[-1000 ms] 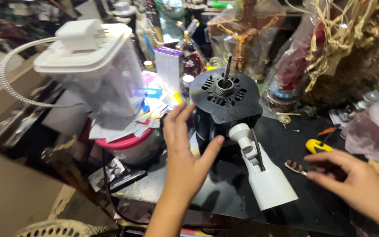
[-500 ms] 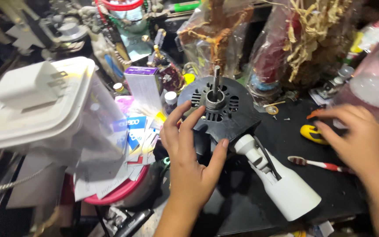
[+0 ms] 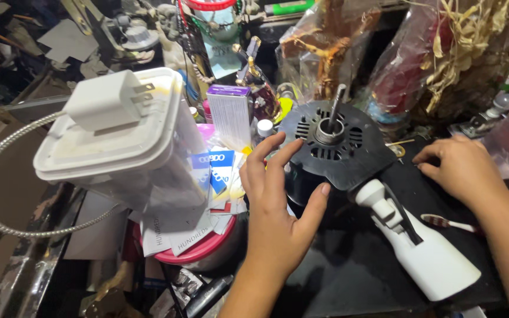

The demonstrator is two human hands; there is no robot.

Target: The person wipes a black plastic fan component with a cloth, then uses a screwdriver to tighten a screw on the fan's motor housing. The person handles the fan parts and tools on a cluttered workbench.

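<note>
A black fan motor (image 3: 340, 154) with a round slotted face and a metal shaft (image 3: 336, 106) lies on a black table top (image 3: 349, 271), joined to a white neck piece (image 3: 422, 250). My left hand (image 3: 275, 206) wraps the motor's left side, fingers on its rim and thumb against its lower edge. My right hand (image 3: 458, 168) rests palm down on the table to the right of the motor, fingers pointing left, nothing seen in it. A toothbrush (image 3: 450, 224) lies just below that hand.
A white lidded plastic container (image 3: 122, 150) with a white plug adapter (image 3: 104, 100) and metal hose on top stands at left. Papers and a pink bowl (image 3: 198, 250) sit beneath it. Plastic-wrapped dried decorations (image 3: 443, 53), bottles and clutter crowd the back edge.
My left hand has closed further round the motor's left side. My right hand moved up and left from the toothbrush area to the table beside the motor. The view shifted.
</note>
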